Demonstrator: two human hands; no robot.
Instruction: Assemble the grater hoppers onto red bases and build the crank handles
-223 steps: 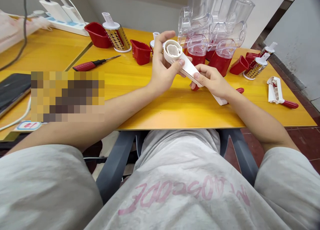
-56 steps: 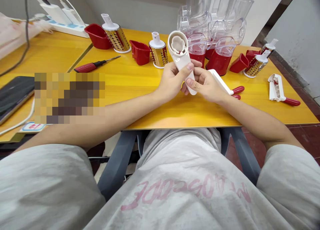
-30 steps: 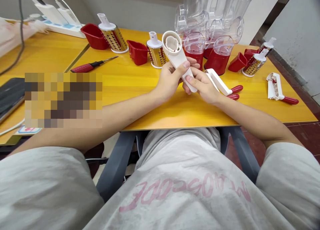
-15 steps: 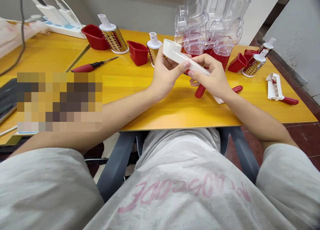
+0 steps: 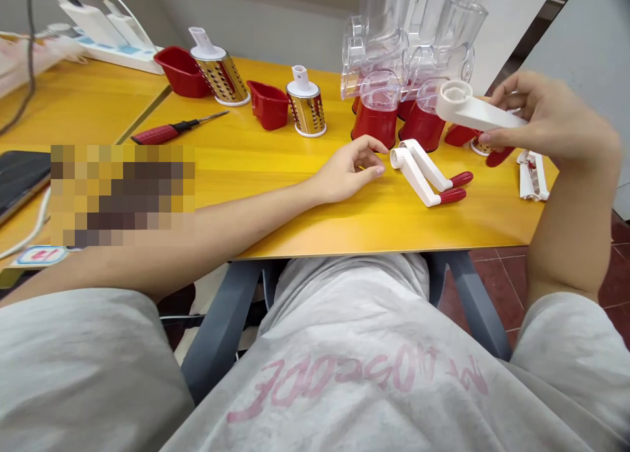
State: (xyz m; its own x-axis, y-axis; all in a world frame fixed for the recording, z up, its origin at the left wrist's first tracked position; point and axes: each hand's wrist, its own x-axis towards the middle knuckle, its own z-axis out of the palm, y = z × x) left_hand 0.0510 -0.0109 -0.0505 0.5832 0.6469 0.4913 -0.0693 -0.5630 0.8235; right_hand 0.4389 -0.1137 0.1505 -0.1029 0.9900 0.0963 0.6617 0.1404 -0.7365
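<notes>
A white crank handle [image 5: 477, 111] with a red grip is pinched in my right hand [image 5: 554, 121], raised above the right part of the table. Its round socket end points left. My left hand [image 5: 352, 171] rests at the table, fingers loosely bent and apart, holding nothing. Just right of its fingertips, two more crank handles [image 5: 417, 180] with red grips lie side by side. Behind them stand several clear plastic grater bodies [image 5: 381, 48] on red bases [image 5: 374, 121].
Drum graters [image 5: 221, 75], [image 5: 306, 107] and red pushers [image 5: 182, 71], [image 5: 268, 105] stand at the back left. A red-handled screwdriver [image 5: 167, 132] lies in front of them. A white tool [image 5: 533, 176] lies at the right. A power strip [image 5: 123, 55] sits at the far left.
My right hand has carried the crank handle away to the right and up. My left hand has let go of it and come down toward the table, beside the other handles.
</notes>
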